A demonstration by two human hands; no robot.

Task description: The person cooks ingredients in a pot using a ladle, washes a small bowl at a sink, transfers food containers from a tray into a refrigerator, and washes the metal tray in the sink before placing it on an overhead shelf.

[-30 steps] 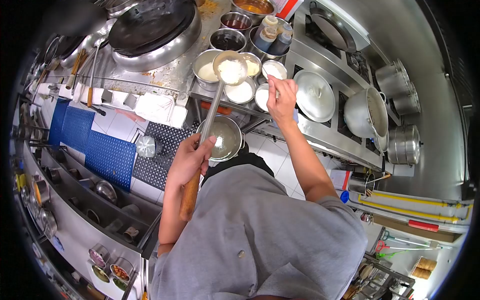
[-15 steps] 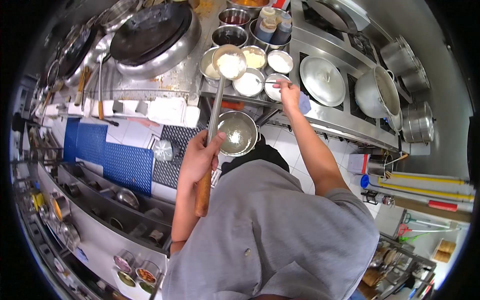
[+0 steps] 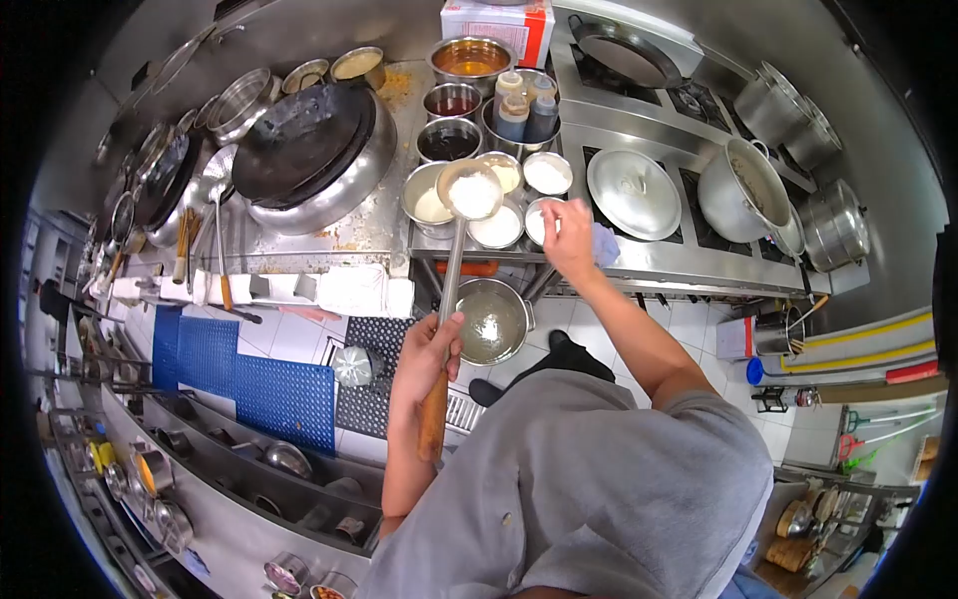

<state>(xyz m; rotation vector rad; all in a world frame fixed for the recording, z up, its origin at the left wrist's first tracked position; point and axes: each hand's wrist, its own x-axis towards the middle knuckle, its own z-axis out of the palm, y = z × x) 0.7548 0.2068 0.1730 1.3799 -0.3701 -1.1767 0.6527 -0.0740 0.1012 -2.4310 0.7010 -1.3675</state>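
My left hand (image 3: 427, 354) is wrapped around the handle of a long ladle (image 3: 453, 270), near its wooden end. White powder fills the ladle's bowl, level above several metal bowls. My right hand (image 3: 571, 240) is closed in a pinch over a bowl of white powder (image 3: 539, 222), partly covering it. What the fingertips hold, if anything, cannot be made out. To the left stands another white-filled bowl (image 3: 496, 227); behind are a bowl of pale yellowish contents (image 3: 507, 176) and one more white bowl (image 3: 548, 174).
Squeeze bottles (image 3: 513, 118) stand behind the bowls, beside pots of dark liquid (image 3: 448, 141) and amber liquid (image 3: 469, 62). Right are a lidded pan (image 3: 635, 196) and a large pot (image 3: 743, 187). A wok (image 3: 304, 150) is left. A metal pot (image 3: 492, 321) sits below the counter edge.
The view has tilted up and shifted. My right hand's fingers now point down over the right white bowl; the thin utensil seen in them earlier is no longer distinct. The ladle is still held.
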